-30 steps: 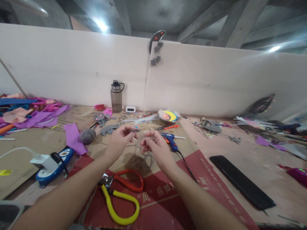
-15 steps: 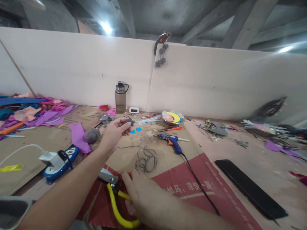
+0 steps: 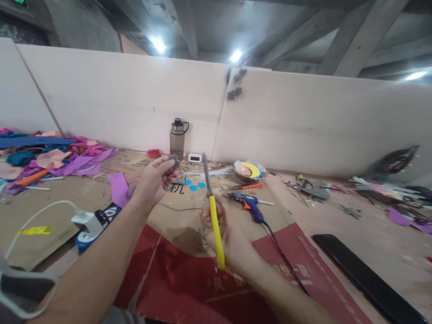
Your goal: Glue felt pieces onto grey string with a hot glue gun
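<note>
My left hand (image 3: 152, 180) pinches a small dark grey felt-like piece (image 3: 174, 162), raised over the cardboard; its full outline is blurred. In my right hand (image 3: 230, 231) is a pair of yellow-handled scissors (image 3: 216, 227), held upright with the blades pointing up and away. A thin grey cord (image 3: 180, 209) runs across the cardboard towards my right hand, where its loops are partly hidden behind the fingers. Between and beyond the hands lie several small blue flower cut-outs (image 3: 193, 187). Just right of the scissors rests a blue glue gun (image 3: 248, 204) with a white stick in it.
Cardboard (image 3: 178, 274) covers the table. A drink bottle (image 3: 177, 141) and a small white digital display (image 3: 195, 157) stand by the white partition. Coloured scraps (image 3: 81, 162) and a power strip (image 3: 88, 236) lie left; a bowl (image 3: 249, 172) and a black slab-like object (image 3: 364, 274) are right.
My right hand has lifted the scissors from the cardboard and turned them upright. My left hand still holds the grey piece. The view has shifted slightly left.
</note>
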